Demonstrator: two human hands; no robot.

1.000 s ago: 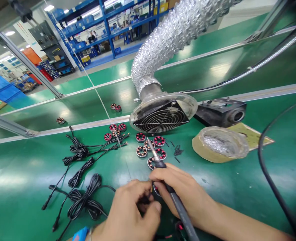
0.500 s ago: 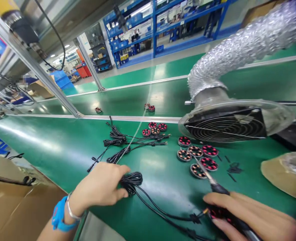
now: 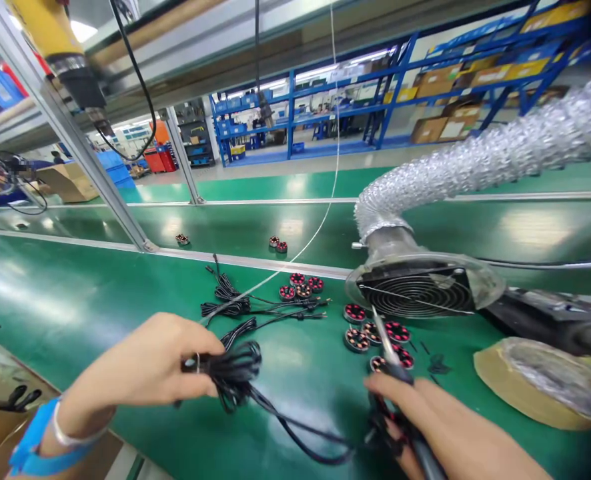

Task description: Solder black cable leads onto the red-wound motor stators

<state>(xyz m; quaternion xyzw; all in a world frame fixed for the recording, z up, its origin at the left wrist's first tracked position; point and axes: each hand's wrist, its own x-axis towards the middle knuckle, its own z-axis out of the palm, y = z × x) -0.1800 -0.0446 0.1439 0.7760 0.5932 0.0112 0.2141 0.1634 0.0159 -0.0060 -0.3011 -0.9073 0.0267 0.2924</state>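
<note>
Green counter (image 3: 150,287) takes up most of the view; everything placed rel. to the extractor fan (image 3: 418,293). Silver duct (image 3: 475,160) joins the fan from above & runs off R. Fan itself: black grille, clear surround, low over the counter. Tan collar (image 3: 515,393), foil-like lining, lies nearer than fan & to its R.

L hand (image 3: 160,363) well L of fan, nearer side: thumb below, fingers above, pinching a black coiled cable (image 3: 233,373), held bunched. R hand (image 3: 450,427) nearer than fan, abt in line w/ it: fingers wrapped on handle of a soldering iron (image 3: 390,357), tip pointing up twd fan's L edge. Same fingers also seem to hold a dark part w/ red bits (image 3: 394,415), prob. another wound ring; blurred, can't confirm. Cable's free run loops from L hand twd that part; can't tell if joined.

More cable coils (image 3: 228,297) lie L of fan. Wound rings (image 3: 398,332), red & copper, cluster just nearer than fan; smaller-looking group (image 3: 303,291) to its L. Smallest: thin black slivers (image 3: 438,363), nearer than fan, R of the ring cluster.

Step in hand, my read: managing cable & R-hand part together, iron kept in grip. Next move calls for slack in the lead, a steady R grip, & hot tip (if powered) clear of cable and L fingers.
</note>
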